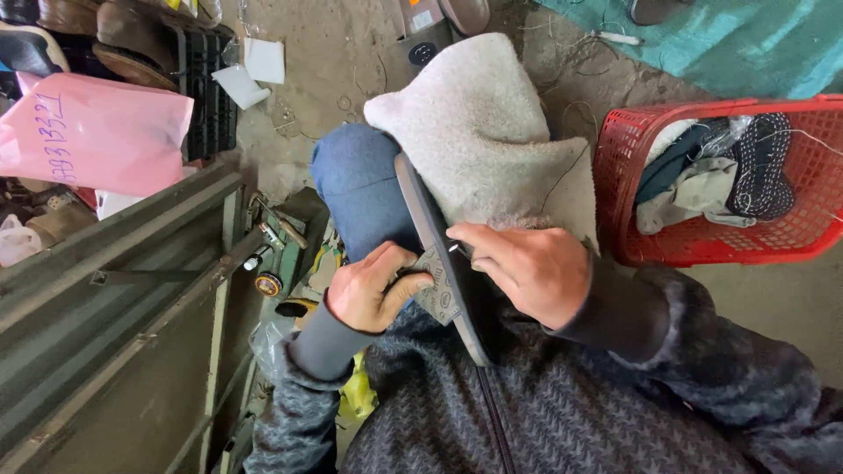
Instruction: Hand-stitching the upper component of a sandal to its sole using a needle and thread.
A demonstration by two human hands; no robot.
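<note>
Right of us: a red plastic basket (790, 237) holding crumpled cloth (702, 189).
Upper left: a pink plastic bag (105, 132) beside a black crate (206, 96) and dark shoes (132, 35).
Top right: teal sheeting (746, 44) on the concrete floor (342, 61).

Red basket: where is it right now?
In the head view the red basket sits on the floor at the right, beside the fleecy boot held on the person's lap, past the right hand; cloth pieces lie inside.

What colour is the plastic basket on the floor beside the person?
The basket is red, with a mesh wall; the head view shows it clearly, at the right.
</note>
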